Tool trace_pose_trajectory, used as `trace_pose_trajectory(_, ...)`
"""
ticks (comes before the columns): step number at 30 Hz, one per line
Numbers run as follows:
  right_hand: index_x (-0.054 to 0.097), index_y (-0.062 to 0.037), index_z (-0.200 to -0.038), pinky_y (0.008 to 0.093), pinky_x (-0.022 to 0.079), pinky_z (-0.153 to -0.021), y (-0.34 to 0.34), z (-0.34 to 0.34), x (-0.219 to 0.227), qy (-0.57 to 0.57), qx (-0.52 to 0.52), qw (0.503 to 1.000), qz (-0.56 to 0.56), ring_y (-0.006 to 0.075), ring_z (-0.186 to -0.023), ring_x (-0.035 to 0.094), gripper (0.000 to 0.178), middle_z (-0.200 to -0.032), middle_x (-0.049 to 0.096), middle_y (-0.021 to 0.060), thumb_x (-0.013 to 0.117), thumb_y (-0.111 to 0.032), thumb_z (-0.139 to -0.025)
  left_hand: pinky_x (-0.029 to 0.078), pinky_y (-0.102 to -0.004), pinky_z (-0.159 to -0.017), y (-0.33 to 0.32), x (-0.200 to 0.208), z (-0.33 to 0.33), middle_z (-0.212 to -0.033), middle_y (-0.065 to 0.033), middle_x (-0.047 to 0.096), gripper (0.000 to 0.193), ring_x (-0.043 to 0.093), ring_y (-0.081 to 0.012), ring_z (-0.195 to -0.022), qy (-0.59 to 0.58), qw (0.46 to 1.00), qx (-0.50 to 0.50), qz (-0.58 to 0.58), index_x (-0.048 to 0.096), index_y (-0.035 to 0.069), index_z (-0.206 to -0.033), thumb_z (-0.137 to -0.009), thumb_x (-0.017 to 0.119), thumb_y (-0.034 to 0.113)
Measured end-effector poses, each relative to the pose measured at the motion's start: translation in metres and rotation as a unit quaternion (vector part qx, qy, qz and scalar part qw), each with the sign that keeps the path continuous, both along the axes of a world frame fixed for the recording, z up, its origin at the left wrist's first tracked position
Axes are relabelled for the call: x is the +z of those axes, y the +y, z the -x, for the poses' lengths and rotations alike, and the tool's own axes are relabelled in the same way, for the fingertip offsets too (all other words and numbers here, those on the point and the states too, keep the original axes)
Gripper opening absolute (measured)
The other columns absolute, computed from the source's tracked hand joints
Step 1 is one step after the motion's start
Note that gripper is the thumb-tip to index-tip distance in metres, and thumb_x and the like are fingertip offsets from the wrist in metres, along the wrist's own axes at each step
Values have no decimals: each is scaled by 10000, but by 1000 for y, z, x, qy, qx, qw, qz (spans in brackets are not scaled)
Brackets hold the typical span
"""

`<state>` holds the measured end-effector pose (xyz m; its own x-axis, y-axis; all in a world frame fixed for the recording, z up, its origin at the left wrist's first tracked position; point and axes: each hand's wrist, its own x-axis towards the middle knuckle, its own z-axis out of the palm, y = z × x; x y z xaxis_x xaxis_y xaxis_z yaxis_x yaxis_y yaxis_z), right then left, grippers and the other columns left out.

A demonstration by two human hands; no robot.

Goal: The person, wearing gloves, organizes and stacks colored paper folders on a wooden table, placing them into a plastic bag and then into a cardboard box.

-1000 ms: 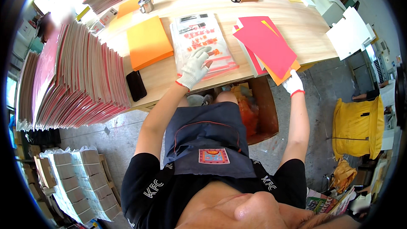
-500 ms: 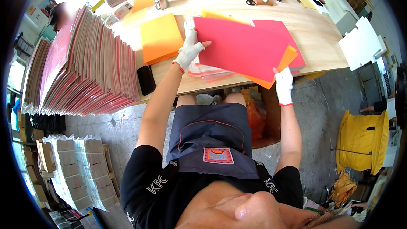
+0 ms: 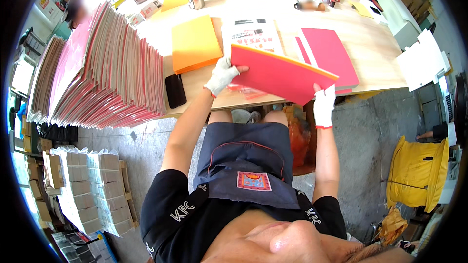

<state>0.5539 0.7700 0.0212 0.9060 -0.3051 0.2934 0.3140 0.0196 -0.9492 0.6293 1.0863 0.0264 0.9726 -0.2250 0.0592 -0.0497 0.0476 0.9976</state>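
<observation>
Between my two gloved hands, tilted above the table's near edge, is a red sheet [image 3: 275,75] with an orange sheet showing along its upper edge. My left hand [image 3: 223,75] pinches the left end, its bare thumb lying over the red face. At the lower right corner, my right hand [image 3: 323,104] is closed on the same sheets. Beneath and beyond them lies a printed white sheet [image 3: 253,36]. A stack of orange sheets [image 3: 195,44] sits to the left of it, and a stack of red sheets [image 3: 331,58] to the right.
A tall stack of pink-edged paper [image 3: 112,73] fills the table's left end, beside a black phone [image 3: 175,91]. Farther back stand a metal cup [image 3: 196,1] and a brown roll [image 3: 312,6]. Another person [image 3: 75,12] is behind the tall stack. A yellow bag [image 3: 418,173] stands at right.
The sheets have come nearer to me and tilted up, and the orange one now lines up behind the red. The printed white sheet beneath has come into view.
</observation>
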Motion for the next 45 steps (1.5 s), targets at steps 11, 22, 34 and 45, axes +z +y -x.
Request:
trace_pose_trajectory(11,531,15,-1208,266,498,-788,-28,6,-42,118,46,977,169,145,-928,583,368,-1091,584,99,630,-14,-855,516,-285,-768,-4,-64,-13,-1008,-69,683,251,638,-140,-880,69,995,48,-62,610,-35,-1066,-820,659,-12)
trace_pose_trajectory(22,414,9,-1331,312,496,-841,-88,122,-28,231,131,936,-232,193,-1027,591,520,-1188,574,105,581,-117,-855,454,-421,-837,-35,-59,24,-1017,-148,588,318,566,-306,-965,-215,812,-26,-543,550,83,-1061,-851,572,320)
trace_pose_trajectory(34,450,-21,-1287,226,523,-601,-73,151,-54,284,107,906,-296,137,-895,629,493,-1128,601,74,611,-162,-844,478,-417,-801,-29,-80,21,-969,-123,575,267,564,-324,-931,-306,792,25,-527,574,109,-1000,-734,593,90)
trace_pose_trajectory(45,518,-89,-1176,213,452,-533,-43,150,-74,259,31,886,-384,54,-546,471,261,-808,571,-20,548,-142,-923,512,-363,-770,-19,-49,14,-904,-107,619,316,622,-239,-922,-216,900,5,-379,617,100,-1068,-789,514,-7)
